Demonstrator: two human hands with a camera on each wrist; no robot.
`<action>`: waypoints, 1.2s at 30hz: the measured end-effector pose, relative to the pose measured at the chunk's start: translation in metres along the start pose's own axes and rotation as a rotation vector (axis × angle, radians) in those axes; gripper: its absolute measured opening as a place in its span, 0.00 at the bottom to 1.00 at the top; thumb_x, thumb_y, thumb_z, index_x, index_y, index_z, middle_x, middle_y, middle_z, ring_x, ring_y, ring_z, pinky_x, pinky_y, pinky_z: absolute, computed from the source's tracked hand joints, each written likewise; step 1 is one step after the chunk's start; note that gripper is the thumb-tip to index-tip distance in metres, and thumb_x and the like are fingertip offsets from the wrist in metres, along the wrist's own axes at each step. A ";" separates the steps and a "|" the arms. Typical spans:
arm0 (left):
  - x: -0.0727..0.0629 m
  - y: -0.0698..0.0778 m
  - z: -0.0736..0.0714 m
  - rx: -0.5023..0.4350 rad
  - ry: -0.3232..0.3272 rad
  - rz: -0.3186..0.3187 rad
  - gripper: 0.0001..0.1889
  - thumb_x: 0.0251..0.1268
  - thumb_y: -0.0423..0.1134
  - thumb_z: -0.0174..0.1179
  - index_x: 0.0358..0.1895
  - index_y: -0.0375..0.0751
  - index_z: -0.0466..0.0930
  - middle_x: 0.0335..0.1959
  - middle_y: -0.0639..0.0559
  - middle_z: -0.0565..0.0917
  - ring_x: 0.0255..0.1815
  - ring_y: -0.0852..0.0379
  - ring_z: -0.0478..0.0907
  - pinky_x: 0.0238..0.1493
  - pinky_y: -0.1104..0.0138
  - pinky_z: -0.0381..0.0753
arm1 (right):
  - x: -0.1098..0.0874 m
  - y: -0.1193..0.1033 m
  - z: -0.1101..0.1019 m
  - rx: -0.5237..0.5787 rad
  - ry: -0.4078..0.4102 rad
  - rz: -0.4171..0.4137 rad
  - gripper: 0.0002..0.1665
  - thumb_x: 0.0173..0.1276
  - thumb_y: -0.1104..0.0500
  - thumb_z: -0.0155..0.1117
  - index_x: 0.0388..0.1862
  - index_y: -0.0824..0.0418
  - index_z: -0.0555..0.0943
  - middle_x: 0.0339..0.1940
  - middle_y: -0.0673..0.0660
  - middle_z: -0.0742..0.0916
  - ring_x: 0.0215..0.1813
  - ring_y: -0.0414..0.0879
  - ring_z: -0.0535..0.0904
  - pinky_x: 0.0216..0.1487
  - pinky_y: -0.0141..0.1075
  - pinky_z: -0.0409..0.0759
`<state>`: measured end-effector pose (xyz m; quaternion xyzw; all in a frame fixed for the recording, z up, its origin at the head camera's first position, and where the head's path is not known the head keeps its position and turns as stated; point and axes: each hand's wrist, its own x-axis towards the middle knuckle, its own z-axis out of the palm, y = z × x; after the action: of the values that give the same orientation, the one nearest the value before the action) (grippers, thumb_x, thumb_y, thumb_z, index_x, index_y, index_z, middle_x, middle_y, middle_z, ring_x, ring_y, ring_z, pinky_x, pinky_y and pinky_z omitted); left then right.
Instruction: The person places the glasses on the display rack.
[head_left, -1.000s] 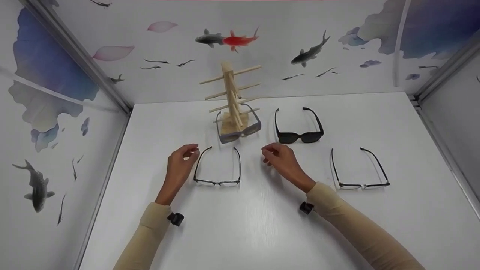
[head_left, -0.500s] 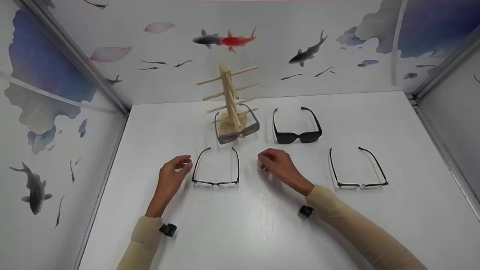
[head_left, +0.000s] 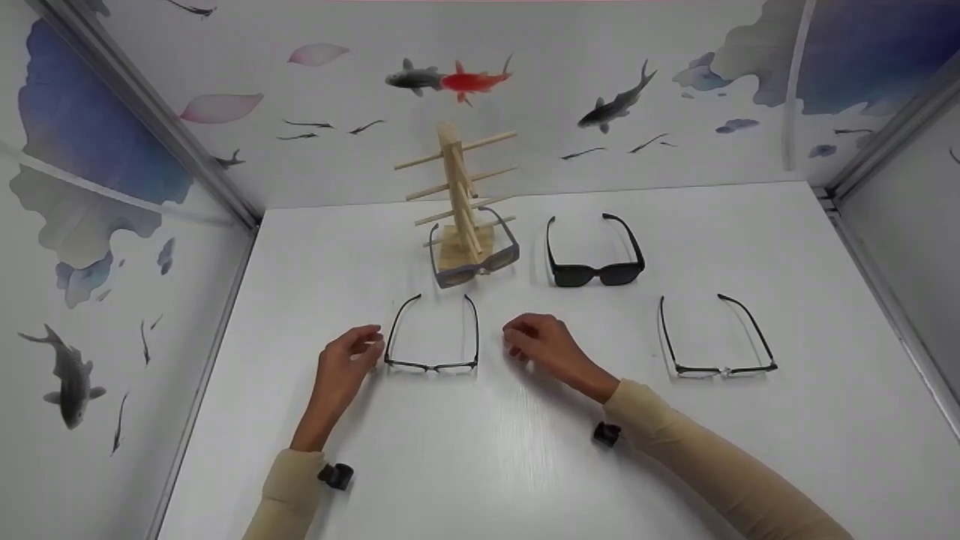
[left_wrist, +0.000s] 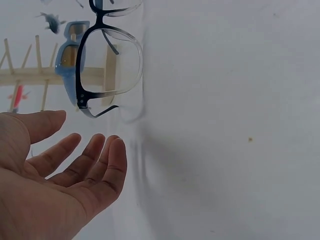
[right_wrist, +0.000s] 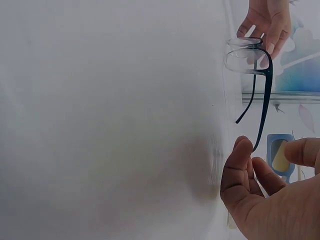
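Observation:
Clear-lensed eyeglasses with dark frames (head_left: 431, 368) lie on the table between my hands, temples unfolded and pointing away from me. My left hand (head_left: 345, 375) hovers just left of them, fingers loosely bent and holding nothing; in the left wrist view a gap separates thumb and fingers (left_wrist: 107, 175) beneath the glasses (left_wrist: 80, 70). To their right is my right hand (head_left: 551, 351), also holding nothing. In the right wrist view its fingers (right_wrist: 237, 175) are softly curled near the tip of a dark temple (right_wrist: 266, 100); whether they touch cannot be told, though the head view shows space between.
Behind stands a wooden display rack (head_left: 454, 172) with several pegs; grey-blue sunglasses (head_left: 501, 259) sit at its base. Black sunglasses (head_left: 598, 276) lie right of it. Another pair of eyeglasses (head_left: 761, 337) is at the right. Patterned walls (head_left: 525, 30) enclose the white table (head_left: 487, 480).
Both hands have drawn back toward me. The left hand shifted slightly left and the right hand came left, toward the middle eyeglasses. All the eyewear stays in place on the table.

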<state>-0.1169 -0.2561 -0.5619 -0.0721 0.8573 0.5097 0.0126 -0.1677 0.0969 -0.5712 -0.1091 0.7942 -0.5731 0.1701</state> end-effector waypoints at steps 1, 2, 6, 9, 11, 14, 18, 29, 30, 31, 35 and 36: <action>-0.001 -0.001 0.001 -0.008 -0.004 -0.006 0.20 0.82 0.35 0.65 0.70 0.31 0.82 0.60 0.40 0.89 0.59 0.46 0.86 0.50 0.72 0.87 | -0.001 0.001 0.001 0.002 -0.005 -0.003 0.18 0.84 0.57 0.64 0.57 0.71 0.87 0.45 0.65 0.92 0.44 0.56 0.90 0.44 0.45 0.90; -0.002 -0.001 0.001 -0.019 -0.006 -0.013 0.20 0.82 0.35 0.65 0.70 0.32 0.83 0.60 0.41 0.89 0.58 0.47 0.87 0.49 0.73 0.88 | -0.001 0.001 0.002 0.004 -0.010 -0.007 0.18 0.84 0.57 0.64 0.58 0.71 0.87 0.45 0.65 0.92 0.44 0.56 0.90 0.44 0.44 0.90; -0.004 -0.004 0.003 -0.052 -0.010 -0.022 0.20 0.81 0.33 0.65 0.70 0.30 0.82 0.58 0.40 0.89 0.54 0.48 0.87 0.48 0.72 0.89 | -0.004 0.000 0.008 0.031 -0.034 -0.011 0.18 0.84 0.58 0.64 0.58 0.72 0.87 0.45 0.66 0.92 0.45 0.56 0.90 0.45 0.44 0.91; -0.005 -0.004 0.003 -0.070 -0.013 -0.030 0.19 0.81 0.32 0.65 0.69 0.30 0.82 0.56 0.40 0.89 0.52 0.50 0.88 0.49 0.71 0.90 | -0.006 -0.002 0.012 0.047 -0.058 -0.010 0.18 0.84 0.57 0.64 0.59 0.72 0.87 0.45 0.66 0.92 0.45 0.57 0.91 0.45 0.43 0.90; -0.006 -0.005 0.004 -0.079 -0.018 -0.037 0.19 0.82 0.32 0.65 0.69 0.31 0.83 0.56 0.40 0.89 0.50 0.51 0.88 0.49 0.70 0.90 | -0.007 -0.003 0.014 0.056 -0.073 -0.009 0.18 0.84 0.57 0.64 0.59 0.71 0.87 0.45 0.65 0.92 0.45 0.56 0.91 0.45 0.43 0.90; -0.007 -0.004 0.005 -0.082 -0.023 -0.033 0.18 0.82 0.31 0.64 0.69 0.31 0.83 0.55 0.40 0.89 0.49 0.51 0.88 0.48 0.70 0.90 | -0.009 -0.004 0.019 0.054 -0.083 -0.015 0.19 0.84 0.56 0.65 0.59 0.71 0.87 0.45 0.63 0.92 0.45 0.55 0.91 0.45 0.42 0.91; -0.007 -0.004 0.007 -0.094 -0.025 -0.024 0.17 0.81 0.30 0.65 0.67 0.31 0.84 0.54 0.39 0.89 0.48 0.51 0.88 0.48 0.70 0.90 | -0.011 -0.003 0.024 0.052 -0.094 -0.021 0.19 0.83 0.56 0.66 0.59 0.70 0.87 0.45 0.62 0.93 0.43 0.54 0.91 0.45 0.40 0.90; -0.010 -0.006 0.011 -0.129 -0.030 -0.012 0.17 0.80 0.31 0.66 0.66 0.31 0.85 0.49 0.40 0.90 0.47 0.49 0.90 0.47 0.67 0.92 | -0.014 -0.002 0.035 0.091 -0.114 -0.040 0.17 0.82 0.58 0.67 0.57 0.71 0.88 0.42 0.66 0.93 0.42 0.56 0.91 0.44 0.41 0.91; -0.010 -0.006 0.011 -0.131 -0.032 -0.016 0.17 0.80 0.31 0.66 0.66 0.31 0.85 0.49 0.41 0.90 0.47 0.49 0.90 0.47 0.67 0.92 | -0.014 -0.001 0.036 0.092 -0.116 -0.042 0.16 0.82 0.58 0.67 0.57 0.71 0.87 0.42 0.66 0.93 0.42 0.56 0.91 0.44 0.41 0.91; -0.010 -0.006 0.010 -0.133 -0.034 -0.019 0.17 0.81 0.31 0.66 0.66 0.32 0.85 0.49 0.41 0.90 0.47 0.49 0.90 0.47 0.66 0.92 | -0.014 -0.002 0.036 0.101 -0.118 -0.042 0.16 0.82 0.59 0.66 0.56 0.71 0.87 0.42 0.66 0.93 0.42 0.56 0.91 0.44 0.41 0.91; -0.010 -0.006 0.009 -0.156 -0.038 -0.034 0.17 0.81 0.31 0.66 0.66 0.31 0.85 0.49 0.40 0.91 0.47 0.48 0.91 0.48 0.66 0.92 | -0.012 -0.002 0.040 0.139 -0.126 -0.035 0.17 0.83 0.60 0.66 0.57 0.73 0.86 0.44 0.68 0.93 0.41 0.56 0.92 0.43 0.40 0.92; -0.009 -0.006 0.009 -0.163 -0.037 -0.040 0.17 0.81 0.31 0.65 0.66 0.31 0.85 0.49 0.40 0.91 0.47 0.48 0.91 0.48 0.66 0.92 | -0.011 -0.003 0.040 0.148 -0.128 -0.032 0.17 0.83 0.60 0.65 0.57 0.74 0.86 0.44 0.68 0.93 0.41 0.56 0.92 0.43 0.40 0.92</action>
<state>-0.1073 -0.2501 -0.5702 -0.0807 0.8111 0.5785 0.0325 -0.1415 0.0650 -0.5784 -0.1455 0.7353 -0.6246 0.2190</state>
